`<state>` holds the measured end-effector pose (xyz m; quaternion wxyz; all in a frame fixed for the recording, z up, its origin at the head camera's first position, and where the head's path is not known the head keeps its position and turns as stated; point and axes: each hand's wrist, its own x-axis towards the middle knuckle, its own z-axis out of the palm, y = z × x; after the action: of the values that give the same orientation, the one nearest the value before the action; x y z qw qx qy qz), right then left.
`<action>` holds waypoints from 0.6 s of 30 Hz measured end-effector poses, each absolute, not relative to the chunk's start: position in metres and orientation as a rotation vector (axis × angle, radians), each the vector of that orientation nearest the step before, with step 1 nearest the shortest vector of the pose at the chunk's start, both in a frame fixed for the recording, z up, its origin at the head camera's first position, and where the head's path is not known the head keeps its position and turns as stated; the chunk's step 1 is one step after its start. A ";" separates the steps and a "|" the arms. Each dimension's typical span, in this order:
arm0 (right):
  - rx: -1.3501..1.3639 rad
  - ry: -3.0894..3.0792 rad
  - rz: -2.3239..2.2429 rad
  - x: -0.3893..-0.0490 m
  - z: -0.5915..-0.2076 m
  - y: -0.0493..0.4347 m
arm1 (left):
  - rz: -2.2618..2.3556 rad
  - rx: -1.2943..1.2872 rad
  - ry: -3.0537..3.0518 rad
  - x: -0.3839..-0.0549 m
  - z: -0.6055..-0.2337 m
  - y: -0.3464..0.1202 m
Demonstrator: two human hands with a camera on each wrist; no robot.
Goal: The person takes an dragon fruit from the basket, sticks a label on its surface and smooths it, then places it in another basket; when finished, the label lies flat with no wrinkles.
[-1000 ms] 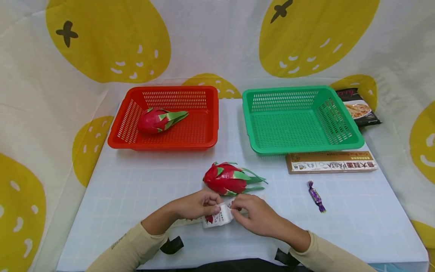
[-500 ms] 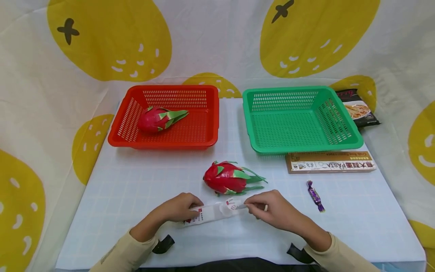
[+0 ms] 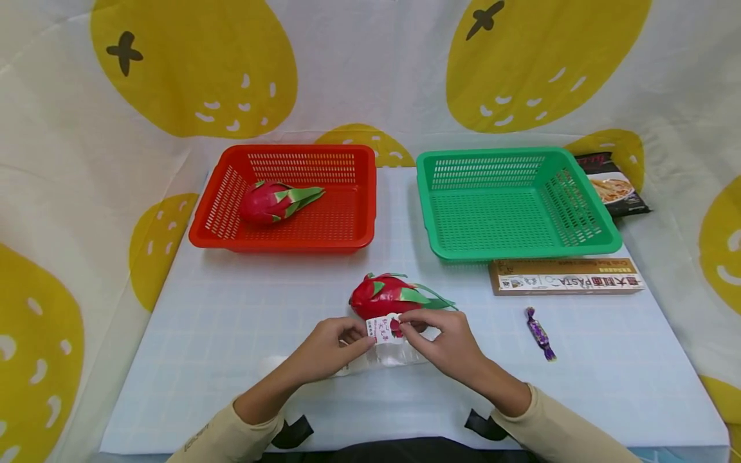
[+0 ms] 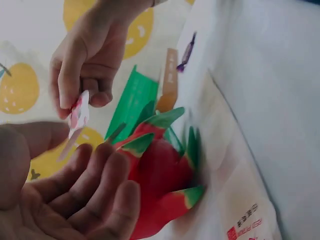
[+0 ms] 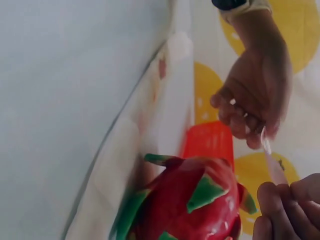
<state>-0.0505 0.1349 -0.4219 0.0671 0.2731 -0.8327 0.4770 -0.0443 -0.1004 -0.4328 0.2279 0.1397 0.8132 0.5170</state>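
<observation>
A small white sticker label (image 3: 381, 329) with a dragon fruit picture is stretched between both hands. My left hand (image 3: 327, 350) pinches its left edge between thumb and finger; my right hand (image 3: 444, 339) pinches the right end. Just behind the label, overlapped by it in the head view, lies a red dragon fruit (image 3: 379, 296) with green leaf tips. The pale strip of label backing (image 3: 399, 355) lies flat under the hands, partly hidden by them. Printing shows on this strip in the left wrist view. The dragon fruit (image 5: 190, 205) fills the lower middle of the right wrist view.
A red basket (image 3: 283, 247) holding another dragon fruit (image 3: 272, 202) stands back left. Back right is a green basket (image 3: 521, 252), with a pasta box (image 3: 567, 283) against its front and a black food packet (image 3: 613, 186) beside it. A purple wrapped candy (image 3: 540, 334) lies right.
The label has come off the strip and is now held up between both hands. The right hand, farther right half a second ago, has moved back left; the left has moved right and up.
</observation>
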 end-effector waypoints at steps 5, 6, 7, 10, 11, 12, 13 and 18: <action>0.651 -2.632 1.510 -0.053 -0.426 0.127 | 1.489 0.287 2.300 -0.049 -0.437 -0.099; 0.609 -2.662 1.532 -0.054 -0.426 0.126 | 1.489 0.268 2.312 -0.051 -0.438 -0.100; 0.566 -2.686 1.562 -0.055 -0.427 0.124 | 1.493 0.244 2.317 -0.053 -0.438 -0.100; 0.467 -2.735 1.651 -0.059 -0.429 0.119 | 1.522 0.166 2.307 -0.058 -0.438 -0.101; 0.440 -2.750 1.666 -0.061 -0.430 0.118 | 1.534 0.146 2.305 -0.060 -0.438 -0.101; 0.417 -2.766 1.680 -0.062 -0.431 0.117 | 1.543 0.124 2.302 -0.061 -0.439 -0.101; 0.399 -2.778 1.690 -0.064 -0.431 0.116 | 1.549 0.104 2.301 -0.062 -0.439 -0.101; 0.290 -2.858 1.638 -0.069 -0.432 0.113 | 1.550 0.033 2.343 -0.066 -0.443 -0.099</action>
<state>-0.0690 0.1126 -0.4322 -0.0827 0.0875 -0.8614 0.4935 -0.0657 -0.0987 -0.4425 0.1655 0.0116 0.8225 0.5440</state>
